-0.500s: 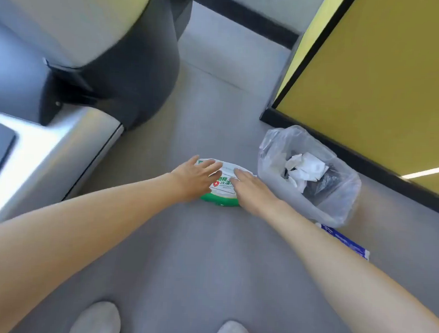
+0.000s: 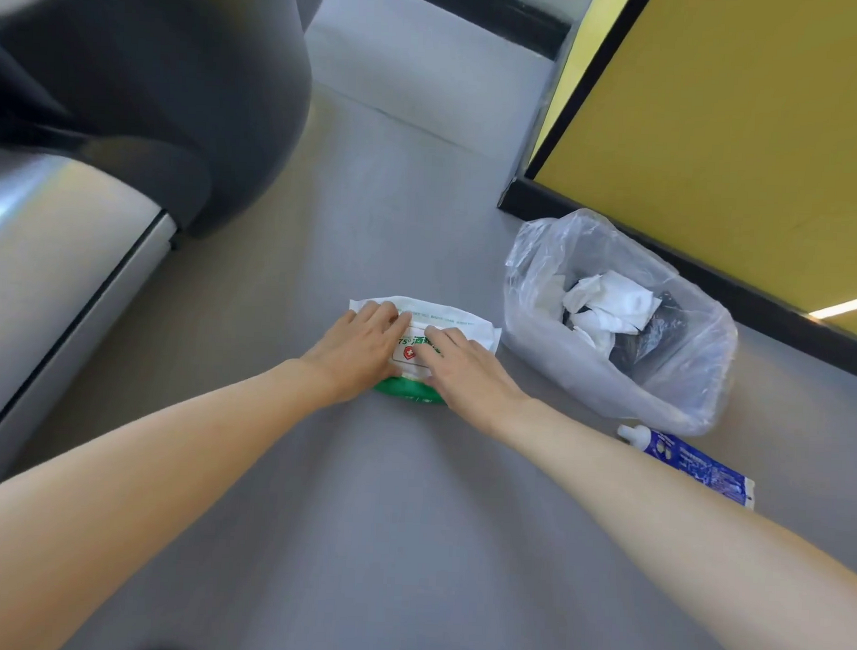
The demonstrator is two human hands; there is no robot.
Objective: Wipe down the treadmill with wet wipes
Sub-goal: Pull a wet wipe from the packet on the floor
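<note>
A white and green pack of wet wipes (image 2: 458, 323) lies flat on the grey floor. My left hand (image 2: 361, 349) rests on its left half with fingers laid flat across the top. My right hand (image 2: 464, 368) lies on its right half, fingers stretched over the label. Both hands press on the pack and neither one curls around it. The treadmill (image 2: 131, 115) fills the upper left: a dark rounded motor cover and a silver side rail (image 2: 61, 259).
A clear plastic bag (image 2: 659, 384) holding crumpled white used wipes stands right of the pack. A blue and white tube (image 2: 690, 464) lies on the floor below the bag. A yellow panel with a black base (image 2: 718, 165) runs along the right.
The view has dropped closer to the floor and my feet have left the frame. Both hands stay on the wipes pack, now spread a little further over its top.
</note>
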